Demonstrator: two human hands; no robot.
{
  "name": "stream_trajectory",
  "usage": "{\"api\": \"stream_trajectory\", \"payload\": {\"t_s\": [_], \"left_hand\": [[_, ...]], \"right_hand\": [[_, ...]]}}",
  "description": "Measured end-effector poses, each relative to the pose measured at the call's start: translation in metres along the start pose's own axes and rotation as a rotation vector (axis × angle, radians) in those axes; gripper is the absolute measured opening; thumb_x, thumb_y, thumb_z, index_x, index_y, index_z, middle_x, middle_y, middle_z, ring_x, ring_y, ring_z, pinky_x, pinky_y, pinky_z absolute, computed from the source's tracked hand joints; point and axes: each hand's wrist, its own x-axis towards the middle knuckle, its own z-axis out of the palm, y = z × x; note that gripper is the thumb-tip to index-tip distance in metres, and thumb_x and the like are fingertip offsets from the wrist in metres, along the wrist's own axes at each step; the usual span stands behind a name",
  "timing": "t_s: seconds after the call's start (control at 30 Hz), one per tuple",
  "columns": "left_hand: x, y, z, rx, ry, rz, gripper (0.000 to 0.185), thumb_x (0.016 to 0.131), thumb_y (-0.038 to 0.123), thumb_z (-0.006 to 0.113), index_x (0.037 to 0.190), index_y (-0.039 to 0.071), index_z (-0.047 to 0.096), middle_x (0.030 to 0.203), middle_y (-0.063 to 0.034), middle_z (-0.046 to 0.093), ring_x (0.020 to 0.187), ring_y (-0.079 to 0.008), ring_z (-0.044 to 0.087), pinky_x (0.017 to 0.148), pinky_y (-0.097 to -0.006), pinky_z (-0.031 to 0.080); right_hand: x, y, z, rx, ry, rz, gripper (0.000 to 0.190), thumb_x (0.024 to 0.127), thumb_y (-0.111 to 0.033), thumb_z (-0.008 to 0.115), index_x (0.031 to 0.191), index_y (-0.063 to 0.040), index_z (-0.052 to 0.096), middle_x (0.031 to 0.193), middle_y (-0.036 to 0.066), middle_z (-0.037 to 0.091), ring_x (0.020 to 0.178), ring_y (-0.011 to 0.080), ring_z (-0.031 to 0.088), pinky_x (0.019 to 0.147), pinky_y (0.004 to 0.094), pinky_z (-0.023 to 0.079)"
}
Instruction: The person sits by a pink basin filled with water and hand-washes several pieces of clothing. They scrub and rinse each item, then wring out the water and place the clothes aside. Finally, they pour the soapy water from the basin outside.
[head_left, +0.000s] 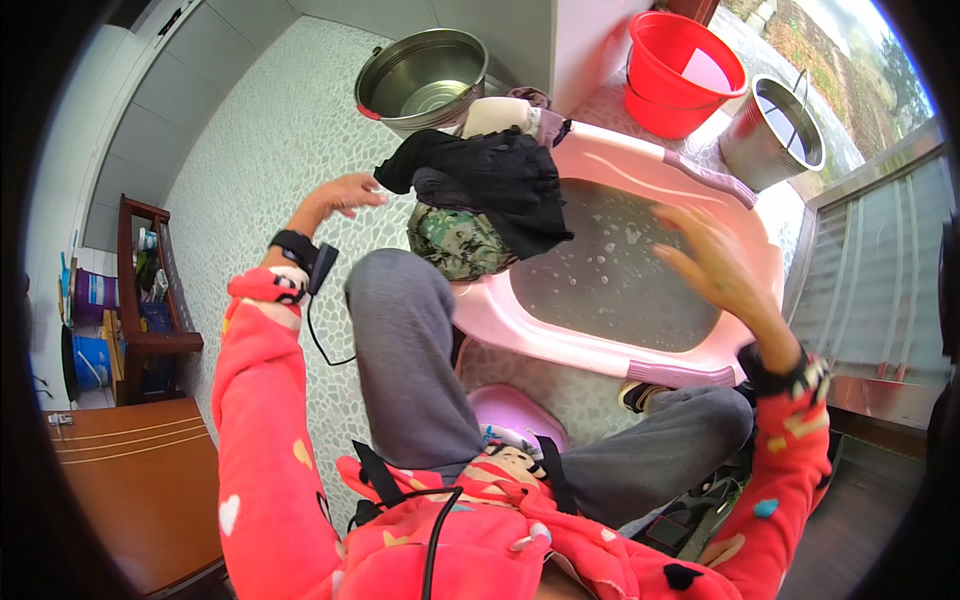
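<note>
My left hand (346, 195) is raised just left of a heap of clothes, fingers apart, holding nothing. Over the left end of a pink plastic tub (555, 339) lie a black garment (491, 176) and, below it, a camouflage garment (457, 240); a pale piece of cloth (499, 116) lies behind them. Cloudy grey water (607, 277) with some foam fills the tub's bottom. Above the water's right side is my right hand (697, 251), slightly blurred, fingers spread and empty.
A metal bucket (420, 112) stands behind the clothes. Beyond the tub are a red plastic bucket (679, 82) and a smaller metal pail (772, 135) holding liquid. A pink plastic stool (517, 409) is between my knees. A wooden shelf (161, 341) stands at left, a metal-framed door (877, 270) at right.
</note>
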Motion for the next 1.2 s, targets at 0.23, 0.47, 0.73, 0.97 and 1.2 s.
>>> {"api": "stream_trajectory", "payload": {"t_s": [0.23, 0.47, 0.73, 0.97, 1.2], "left_hand": [[0.013, -0.038, 0.101, -0.502, -0.058, -0.016, 0.126, 0.06, 0.062, 0.076, 0.144, -0.001, 0.005, 0.145, -0.0277, 0.021, 0.13, -0.0376, 0.033, 0.095, -0.0544, 0.04], [0.03, -0.004, 0.143, -0.954, 0.026, 0.046, 0.122, 0.061, 0.049, 0.082, 0.138, -0.008, 0.007, 0.128, -0.0237, 0.043, 0.114, -0.0285, 0.05, 0.093, -0.0352, 0.044], [0.048, -0.001, 0.162, -0.98, 0.24, 0.091, 0.093, 0.06, 0.039, 0.086, 0.116, -0.01, 0.03, 0.111, -0.022, 0.053, 0.096, -0.0245, 0.058, 0.08, -0.0324, 0.05], [0.054, -0.006, 0.167, -0.92, 0.313, 0.146, 0.091, 0.062, 0.04, 0.084, 0.117, -0.009, 0.03, 0.111, -0.021, 0.054, 0.096, -0.0245, 0.059, 0.082, -0.0328, 0.05], [0.056, -0.013, 0.168, -1.08, 0.184, 0.109, 0.083, 0.071, 0.026, 0.081, 0.127, 0.001, 0.024, 0.114, -0.018, 0.05, 0.102, -0.0265, 0.056, 0.084, -0.038, 0.05]], "right_hand": [[0.182, -0.094, 0.148, -0.375, 0.053, -0.22, 0.087, 0.065, -0.043, 0.076, 0.132, -0.004, 0.038, 0.129, 0.018, 0.043, 0.12, 0.0327, 0.039, 0.095, 0.0452, 0.034], [0.205, -0.1, 0.205, -0.52, 0.091, -0.129, 0.099, 0.064, -0.035, 0.077, 0.144, -0.014, 0.023, 0.135, 0.019, 0.037, 0.127, 0.0335, 0.032, 0.098, 0.0549, 0.029], [0.238, -0.105, 0.216, -0.498, 0.073, 0.021, 0.106, 0.054, -0.044, 0.081, 0.139, -0.008, 0.03, 0.122, 0.016, 0.046, 0.113, 0.0305, 0.044, 0.09, 0.0522, 0.036], [0.243, -0.081, 0.204, -0.181, 0.214, -0.087, 0.085, 0.047, -0.034, 0.078, 0.121, -0.007, 0.046, 0.096, 0.01, 0.05, 0.094, 0.0267, 0.05, 0.079, 0.0403, 0.034], [0.223, -0.064, 0.179, 0.162, 0.392, -0.102, 0.08, 0.049, -0.029, 0.074, 0.121, -0.006, 0.047, 0.099, 0.014, 0.052, 0.097, 0.0295, 0.05, 0.082, 0.038, 0.036]]}}
